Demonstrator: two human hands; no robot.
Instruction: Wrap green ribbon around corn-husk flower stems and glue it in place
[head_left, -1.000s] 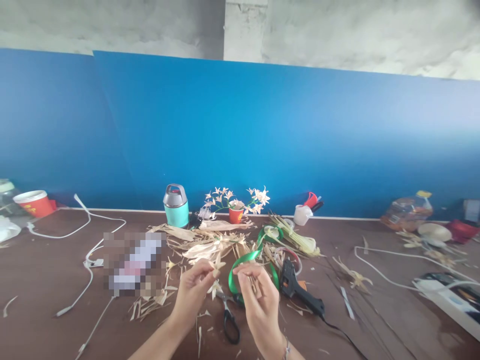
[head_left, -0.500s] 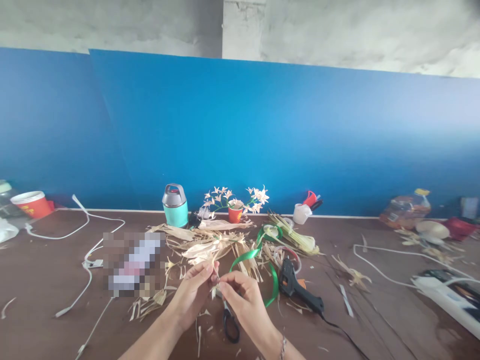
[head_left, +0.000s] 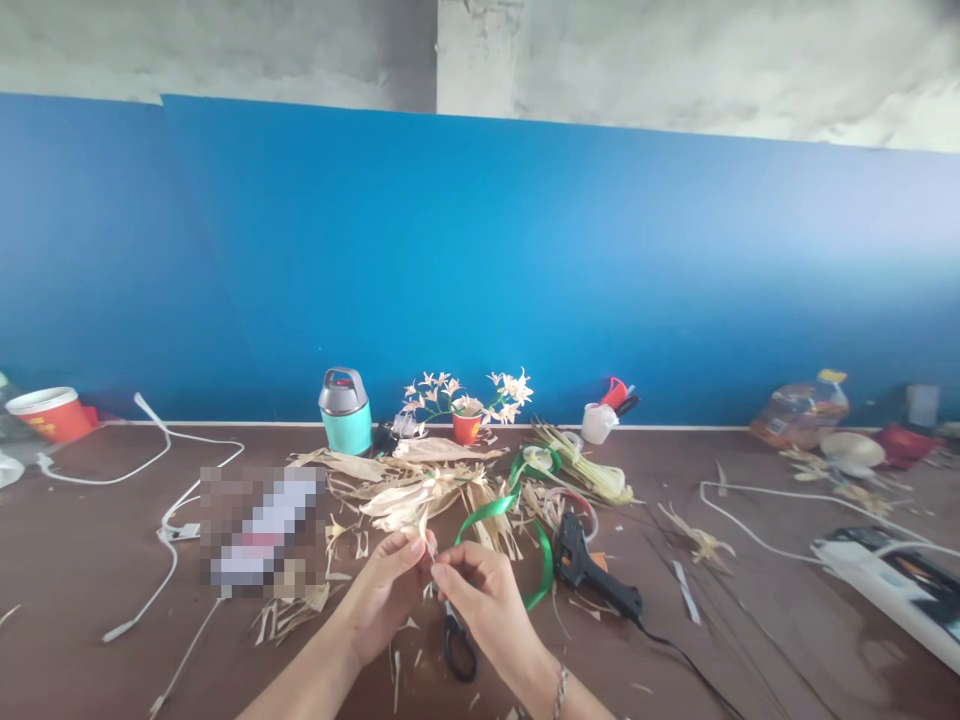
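Observation:
My left hand pinches a small pale corn husk piece, which stands up between thumb and fingers. Close beside it, my right hand is closed, thumb against forefinger, on the thin lower end of that piece; the fingers partly hide it. Black-handled scissors lie under the hands, their blades mostly covered. Just beyond is a heap of dried corn husks. A green ribbon curls to the right, next to a black glue gun.
Along the blue partition stand a turquoise flask, a red cup with husk flowers, and a white cup of tools. White cables run on the left. A power strip lies at right. Husk scraps litter the brown table.
The view has shifted slightly. The husk piece shows more upright between my fingers, and my right fingertips have moved slightly along its thin end. Both hands keep their hold.

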